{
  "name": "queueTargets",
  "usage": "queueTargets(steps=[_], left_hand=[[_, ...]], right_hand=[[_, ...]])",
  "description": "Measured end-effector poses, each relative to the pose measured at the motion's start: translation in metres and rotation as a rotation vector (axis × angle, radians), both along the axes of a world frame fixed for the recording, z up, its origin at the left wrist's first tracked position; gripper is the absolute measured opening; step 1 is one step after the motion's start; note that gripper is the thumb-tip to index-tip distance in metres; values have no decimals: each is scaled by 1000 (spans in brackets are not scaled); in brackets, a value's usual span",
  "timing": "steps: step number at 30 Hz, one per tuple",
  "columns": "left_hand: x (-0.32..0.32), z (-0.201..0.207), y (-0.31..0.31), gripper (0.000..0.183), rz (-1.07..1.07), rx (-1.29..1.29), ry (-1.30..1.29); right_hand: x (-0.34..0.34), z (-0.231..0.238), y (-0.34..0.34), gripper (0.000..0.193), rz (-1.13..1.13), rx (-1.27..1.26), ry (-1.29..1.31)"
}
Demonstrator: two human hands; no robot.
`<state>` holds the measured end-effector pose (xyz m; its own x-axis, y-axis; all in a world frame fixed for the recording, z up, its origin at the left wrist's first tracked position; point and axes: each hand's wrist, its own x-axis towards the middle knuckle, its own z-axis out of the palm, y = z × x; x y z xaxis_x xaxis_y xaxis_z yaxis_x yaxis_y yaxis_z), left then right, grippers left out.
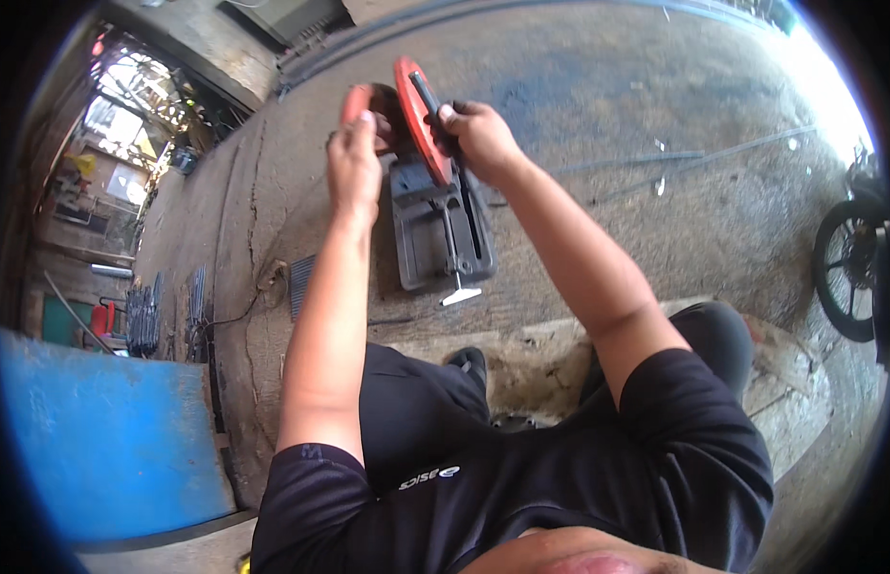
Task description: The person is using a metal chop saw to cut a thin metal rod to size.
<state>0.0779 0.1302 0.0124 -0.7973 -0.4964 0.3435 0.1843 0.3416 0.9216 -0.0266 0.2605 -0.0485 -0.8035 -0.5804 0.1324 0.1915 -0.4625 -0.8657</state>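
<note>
The person wears a black short-sleeved shirt (579, 478) with a small white logo on the chest, black trousers (411, 411) and a black shoe (467, 362). Both forearms are bare, and the left hand (354, 165) and right hand (483, 142) have no gloves.

Workshop yard: chop saw (435, 215), motorcycle wheel (846, 273)

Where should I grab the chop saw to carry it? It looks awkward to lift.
Probably by the black handle on top of the red blade guard, coming from above, where the right hand already grips. It rises over the dark base and leaves room for fingers to wrap around.
</note>
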Motion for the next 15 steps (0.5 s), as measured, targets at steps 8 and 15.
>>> queueTargets(steps=[8,15], left_hand=[[104,67,47,27,-198,-55,123],[169,98,52,22,-28,-61,207]], right_hand=[[133,93,10,17,168,-290,-6],[205,94,43,24,233,43,313]])
